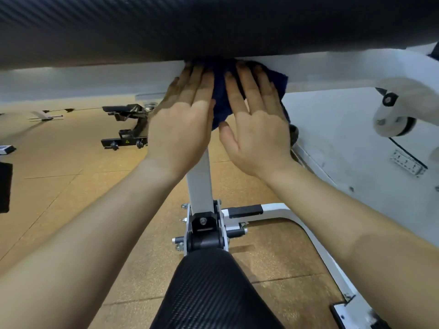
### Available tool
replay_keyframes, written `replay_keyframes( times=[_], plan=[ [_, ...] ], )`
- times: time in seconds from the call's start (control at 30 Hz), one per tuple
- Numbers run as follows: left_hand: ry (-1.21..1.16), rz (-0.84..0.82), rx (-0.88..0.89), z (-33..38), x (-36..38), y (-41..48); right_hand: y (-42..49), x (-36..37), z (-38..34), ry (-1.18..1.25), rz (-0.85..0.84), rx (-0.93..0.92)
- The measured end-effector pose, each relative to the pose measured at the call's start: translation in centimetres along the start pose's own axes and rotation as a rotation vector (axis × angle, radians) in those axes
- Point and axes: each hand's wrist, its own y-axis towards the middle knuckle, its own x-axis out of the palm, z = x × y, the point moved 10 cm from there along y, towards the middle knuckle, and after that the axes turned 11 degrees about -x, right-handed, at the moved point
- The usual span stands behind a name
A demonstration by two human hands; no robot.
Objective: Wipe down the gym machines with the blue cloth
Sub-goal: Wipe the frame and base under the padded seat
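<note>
The left grip [183, 119] and the right grip [256, 129] are being held flat, fingers straight and loosely spread, side by side over the blue cloth [222, 100]; nothing is being pinched or curled round. The cloth is being pressed by both palms against the white frame bar [95, 77] running just under the black upper pad [213, 24]; its dark folds are showing between the two grips and past the right fingers. The fingertips are being lost in the shadow beneath the pad, so how far the cloth reaches up there cannot be told.

The wiping is judged to be under way on this one stretch of the machine; how much of the bar is already done cannot be read from its surface, no streaks or damp being visible. The following are judged as left: the rest of the bar to either side; the white upright post [198, 181]; the black seat pad [213, 293] nearest the camera; and the black machine [128, 124] standing well apart on the floor [71, 186].
</note>
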Motion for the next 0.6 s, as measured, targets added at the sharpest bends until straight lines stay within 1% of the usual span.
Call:
replay_keyframes(
  times=[0.07, 0.13, 0.27, 0.43, 0.5, 0.6],
  plan=[
    [0.004, 0.02, -0.049, -0.7, 0.1, 0.0, 0.5, 0.2, -0.8, 0.06, 0.023, -0.006],
    [0.033, 0.062, -0.034, 0.2, 0.1, 0.2, 0.5, 0.2, -0.2, 0.058, 0.014, -0.046],
    [0.046, 0.038, 0.042, 4.5, 1.6, 1.0, -1.7, -0.4, 4.4, -0.005, -0.01, -0.031],
    [0.054, -0.092, 0.07, 10.4, 5.2, 1.8, -3.6, -2.1, 10.0, -0.014, 0.012, 0.032],
    [0.09, -0.067, 0.123, 12.3, 5.8, 2.1, -4.4, -2.6, 11.9, -0.027, 0.011, 0.043],
    [0.072, -0.035, 0.21, 15.6, 5.8, 2.4, -5.9, -3.2, 14.9, -0.068, -0.028, 0.053]
  ],
)
